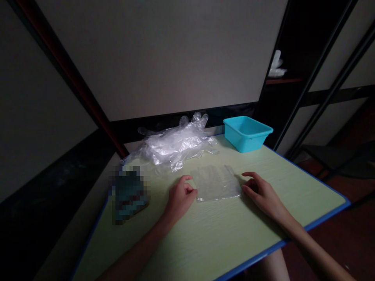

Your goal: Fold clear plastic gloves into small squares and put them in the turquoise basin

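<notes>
A thin, clear plastic piece [216,183], roughly rectangular and creased, lies flat on the table in front of me. Whether it is a folded glove or a bag I cannot tell. At its left edge is my left hand [181,197], thumb and forefinger apart, the thumb tip at or very near the plastic. My right hand [262,195] is by the right edge, its thumb and forefinger also parted and its other fingers curled under. Behind them spreads a heap of clear disposable plastic gloves [175,144].
The pale green table [181,238] has a blue edge. A turquoise plastic basin [247,136] stands at the back right. On the left lies a pixelated dark green object [130,197]. Cabinet panels [175,58] rise behind the table, and a dark chair [342,160] is at the right.
</notes>
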Demonstrator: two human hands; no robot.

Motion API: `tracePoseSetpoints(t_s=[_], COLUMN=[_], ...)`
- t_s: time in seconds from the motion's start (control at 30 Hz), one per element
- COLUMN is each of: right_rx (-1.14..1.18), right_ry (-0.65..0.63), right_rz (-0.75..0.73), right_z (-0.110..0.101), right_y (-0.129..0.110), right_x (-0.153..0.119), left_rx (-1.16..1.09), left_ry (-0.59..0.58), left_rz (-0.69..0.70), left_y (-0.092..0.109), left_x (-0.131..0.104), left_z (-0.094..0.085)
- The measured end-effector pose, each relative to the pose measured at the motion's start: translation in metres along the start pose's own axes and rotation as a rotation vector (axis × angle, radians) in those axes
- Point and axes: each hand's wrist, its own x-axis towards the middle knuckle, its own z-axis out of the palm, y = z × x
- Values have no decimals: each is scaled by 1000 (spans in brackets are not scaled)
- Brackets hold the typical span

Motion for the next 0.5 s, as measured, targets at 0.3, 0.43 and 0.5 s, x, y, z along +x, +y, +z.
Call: tracePoseSetpoints(t_s=[0.3, 0.43, 0.5], right_rx=[-1, -26, -22], right_ry=[-22, -24, -26], right_rz=[62, 60, 61], right_z=[5, 6, 6], right_y=[-3, -3, -4], right_x=[5, 6, 5], left_rx=[-35, -21, -22], left_ry=[-31, -53, -81], left_rz=[-65, -94, -112], left_y=[1, 4, 7], left_x=[-1, -1, -1], left_z=[1, -1, -3])
